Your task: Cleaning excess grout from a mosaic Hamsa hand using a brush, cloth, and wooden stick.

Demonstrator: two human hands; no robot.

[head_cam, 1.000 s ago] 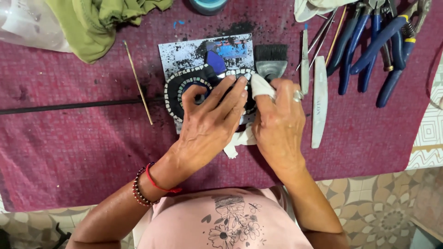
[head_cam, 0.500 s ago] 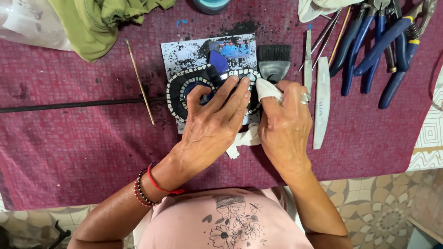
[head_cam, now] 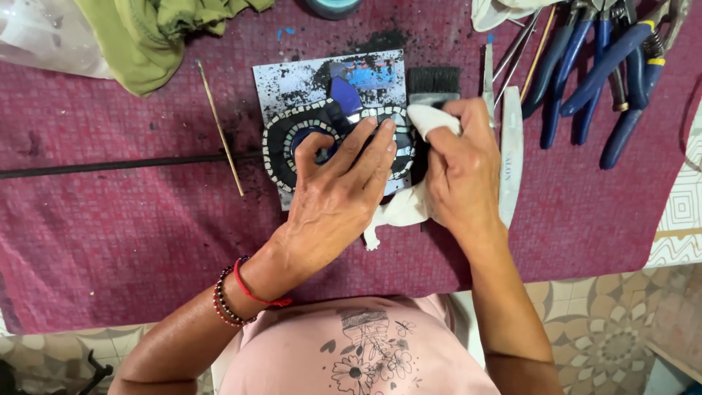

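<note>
I am seeing the right hand (head_cam: pixel 464 172) working its white cloth wad (head_cam: pixel 431 121) a touch further along the 3 o'clock edge of the square black-grouted mosaic tile (head_cam: pixel 333 121) than half a second ago, so wiping is progressing. The left hand (head_cam: pixel 340 194) is pressing flat, fingers spread, pinning the tile on the maroon-covered table (head_cam: pixel 110 241); the right grip is pinching the cloth.

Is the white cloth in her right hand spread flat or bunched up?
Bunched up: the white cloth is wadded over the right hand's fingertips, its tail trailing beneath the palm.
</note>
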